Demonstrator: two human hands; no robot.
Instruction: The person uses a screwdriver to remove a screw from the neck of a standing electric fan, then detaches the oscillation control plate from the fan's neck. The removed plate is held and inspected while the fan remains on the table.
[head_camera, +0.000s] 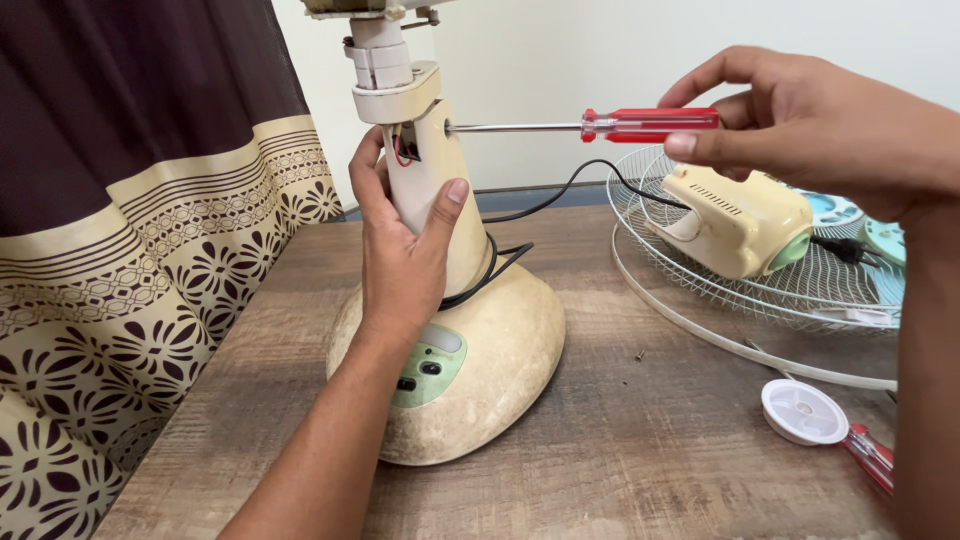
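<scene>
Gripped the smooth cream plastic column (428, 190) of a fan stand with the left hand (400, 255), thumb on the right face and fingers curled round the left edge, closed firmly on it. Rose from a rounded, scuffed dome base (500, 350) with a pale green button panel (428, 368) just below the wrist. Looped a black cable (500, 262) round the column beside the thumb. Showed red wire in a small opening (405, 150) just above the fingertips. Pinched the clear red handle of a screwdriver (648, 124) in the right hand (800, 125), fingers clamped on it from above and thumb from below. Ran the thin steel shaft level to the left, tip set in a hole in the column just above the left thumb. Lay below the right hand: a round wire grille (760, 300), with a glossy cream motor housing (740, 220) on it. Rested near the right forearm on the grained wooden table (640, 440): a white round cap (803, 411) and a second red screwdriver (872, 458). Hung left of the left hand: a patterned brown and cream curtain (150, 230).
</scene>
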